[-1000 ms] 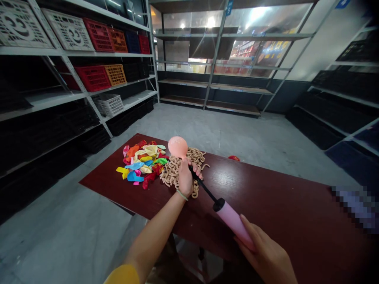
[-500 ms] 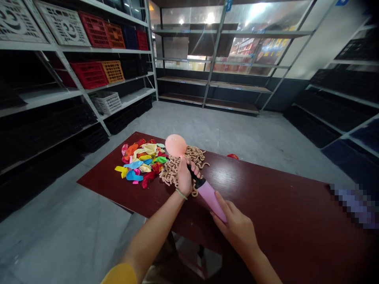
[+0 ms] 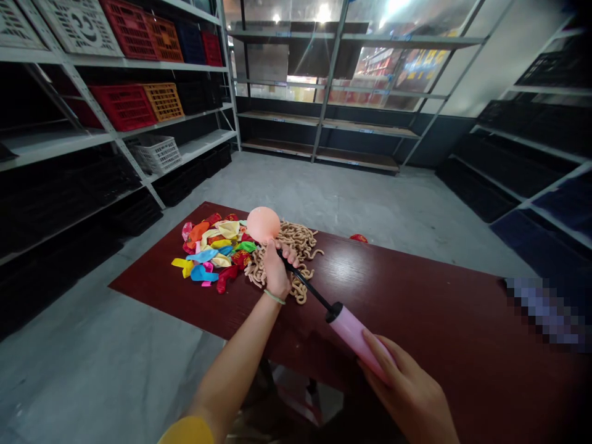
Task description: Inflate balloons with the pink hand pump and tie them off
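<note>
A partly inflated peach balloon (image 3: 263, 224) points up and away from me, its neck under the fingers of my left hand (image 3: 278, 271). That hand is closed around the black nozzle end of a balloon pump (image 3: 354, 333). The pump's pink barrel lies in the closed grip of my right hand (image 3: 407, 385), nearer to me and to the right. A long stretch of the black rod (image 3: 314, 291) shows between the two hands. Beneath my left hand is a heap of tan, curled, worm-like pieces (image 3: 298, 246). The nozzle's tip inside the balloon is hidden.
Many flat, coloured balloons (image 3: 217, 243) lie piled at the left of the dark red table (image 3: 393, 277). A blurred purple item (image 3: 546, 311) is at its right end. Shelves with crates (image 3: 124, 105) stand left; a metal rack (image 3: 324, 117) stands behind. Something red (image 3: 358, 238) shows beyond the far edge.
My right hand has drawn the pink barrel back toward me and to the right, exposing the black rod. My left hand still holds the balloon. The whole view has shifted slightly.
</note>
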Motion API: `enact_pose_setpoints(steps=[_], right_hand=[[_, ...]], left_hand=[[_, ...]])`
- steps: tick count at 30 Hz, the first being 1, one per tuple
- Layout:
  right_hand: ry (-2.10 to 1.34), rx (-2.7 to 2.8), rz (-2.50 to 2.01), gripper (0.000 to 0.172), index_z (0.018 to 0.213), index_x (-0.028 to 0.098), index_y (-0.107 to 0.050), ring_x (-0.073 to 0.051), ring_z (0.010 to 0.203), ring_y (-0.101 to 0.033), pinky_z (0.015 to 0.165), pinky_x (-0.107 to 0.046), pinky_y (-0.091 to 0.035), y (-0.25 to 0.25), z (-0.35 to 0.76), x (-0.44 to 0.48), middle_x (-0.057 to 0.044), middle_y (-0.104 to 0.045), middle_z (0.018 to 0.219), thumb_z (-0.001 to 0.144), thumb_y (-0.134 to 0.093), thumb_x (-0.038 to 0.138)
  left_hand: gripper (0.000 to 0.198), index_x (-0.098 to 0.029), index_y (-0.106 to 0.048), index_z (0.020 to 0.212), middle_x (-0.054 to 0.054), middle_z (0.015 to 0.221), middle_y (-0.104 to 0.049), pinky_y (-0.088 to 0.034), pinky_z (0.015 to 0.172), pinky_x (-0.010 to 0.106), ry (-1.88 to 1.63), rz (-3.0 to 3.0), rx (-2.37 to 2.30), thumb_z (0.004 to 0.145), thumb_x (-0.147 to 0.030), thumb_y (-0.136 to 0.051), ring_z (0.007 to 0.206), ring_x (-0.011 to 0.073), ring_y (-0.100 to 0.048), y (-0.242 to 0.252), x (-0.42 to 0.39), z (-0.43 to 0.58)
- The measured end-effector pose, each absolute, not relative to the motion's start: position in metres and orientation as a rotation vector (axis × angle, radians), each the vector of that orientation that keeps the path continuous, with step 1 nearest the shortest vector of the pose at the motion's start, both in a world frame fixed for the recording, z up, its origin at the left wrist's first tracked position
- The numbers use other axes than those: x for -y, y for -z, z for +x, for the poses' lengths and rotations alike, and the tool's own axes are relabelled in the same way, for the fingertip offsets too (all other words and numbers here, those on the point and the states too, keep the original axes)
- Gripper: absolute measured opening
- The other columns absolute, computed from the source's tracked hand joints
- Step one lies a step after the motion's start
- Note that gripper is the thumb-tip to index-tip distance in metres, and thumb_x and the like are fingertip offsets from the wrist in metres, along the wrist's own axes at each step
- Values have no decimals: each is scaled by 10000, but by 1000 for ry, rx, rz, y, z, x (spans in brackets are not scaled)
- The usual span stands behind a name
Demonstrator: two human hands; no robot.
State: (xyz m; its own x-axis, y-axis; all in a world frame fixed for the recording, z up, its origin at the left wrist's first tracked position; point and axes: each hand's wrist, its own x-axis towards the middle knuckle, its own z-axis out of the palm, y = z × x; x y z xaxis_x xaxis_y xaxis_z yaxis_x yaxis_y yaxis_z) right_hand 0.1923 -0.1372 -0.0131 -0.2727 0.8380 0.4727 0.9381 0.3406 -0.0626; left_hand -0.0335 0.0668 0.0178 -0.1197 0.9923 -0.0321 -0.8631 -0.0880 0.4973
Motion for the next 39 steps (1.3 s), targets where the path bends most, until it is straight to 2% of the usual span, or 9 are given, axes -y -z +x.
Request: enact_pose_setpoints(steps=[7, 10, 13, 20, 22, 28, 32, 36, 39], right_hand=[[334, 2148, -1627, 528, 1459, 281, -434, -187, 827, -679, 649, -258, -521, -5, 128, 86, -78, -682, 1102, 943, -533, 328], [292, 2198, -1627, 548, 1470, 280, -419, -191, 826, -672, 616, -246, -512, -11, 114, 76, -84, -681, 1094, 936, -538, 323], [221, 2216, -1612, 547, 1474, 288, -399, -201, 900, -673, 667, -256, -533, -10, 119, 83, -79, -667, 1142, 943, -531, 312], [10, 2150, -1550, 513, 1451, 274, -394, -192, 1093, -640, 893, -299, -539, 0, 166, 128, -64, -632, 1251, 955, -524, 298], [11, 2147, -1560, 514, 1447, 269, -396, -195, 1106, -639, 905, -305, -536, -1, 173, 134, -64, -635, 1254, 954, -532, 319], [186, 2159, -1695, 493, 1429, 283, -435, -187, 891, -699, 638, -260, -534, -6, 159, 120, -49, -681, 1147, 956, -520, 394], [212, 2131, -1766, 509, 1428, 250, -449, -181, 779, -696, 538, -239, -488, -10, 128, 96, -63, -699, 1056, 951, -508, 419], [161, 2132, -1758, 536, 1461, 252, -413, -186, 770, -692, 533, -239, -499, -11, 110, 84, -69, -694, 1030, 955, -493, 412], [102, 2151, -1669, 537, 1481, 254, -382, -192, 841, -695, 614, -257, -547, -8, 119, 94, -77, -684, 1076, 970, -474, 390]], left_hand=[[295, -214, -414, 782, -62, 580, -345, -301, 388, 190, -1607, 377, -447, 925, -434, -549, 431, 77, -360, -14, -66, -30], [295, -213, -398, 775, -69, 578, -324, -298, 389, 188, -1592, 334, -411, 920, -411, -561, 420, 70, -337, -15, -68, -33], [274, -211, -405, 782, -69, 579, -329, -302, 390, 189, -1580, 355, -417, 921, -389, -559, 425, 74, -348, -15, -68, -34], [285, -210, -414, 775, -63, 567, -337, -303, 389, 199, -1600, 384, -430, 948, -417, -508, 422, 80, -364, -13, -69, -34], [283, -209, -414, 768, -61, 565, -338, -302, 390, 201, -1598, 357, -433, 955, -405, -495, 421, 81, -366, -12, -71, -35], [275, -206, -413, 760, -62, 569, -339, -293, 391, 200, -1606, 315, -465, 956, -382, -496, 419, 77, -354, -5, -70, -28], [273, -210, -418, 776, -63, 571, -344, -296, 391, 199, -1537, 297, -487, 947, -402, -512, 422, 80, -358, -2, -67, -24], [270, -211, -402, 770, -70, 564, -323, -282, 386, 187, -1490, 288, -491, 935, -381, -533, 412, 72, -334, -5, -67, -27], [283, -215, -399, 774, -70, 559, -323, -277, 384, 181, -1486, 349, -498, 934, -410, -528, 412, 75, -332, -9, -65, -26]])
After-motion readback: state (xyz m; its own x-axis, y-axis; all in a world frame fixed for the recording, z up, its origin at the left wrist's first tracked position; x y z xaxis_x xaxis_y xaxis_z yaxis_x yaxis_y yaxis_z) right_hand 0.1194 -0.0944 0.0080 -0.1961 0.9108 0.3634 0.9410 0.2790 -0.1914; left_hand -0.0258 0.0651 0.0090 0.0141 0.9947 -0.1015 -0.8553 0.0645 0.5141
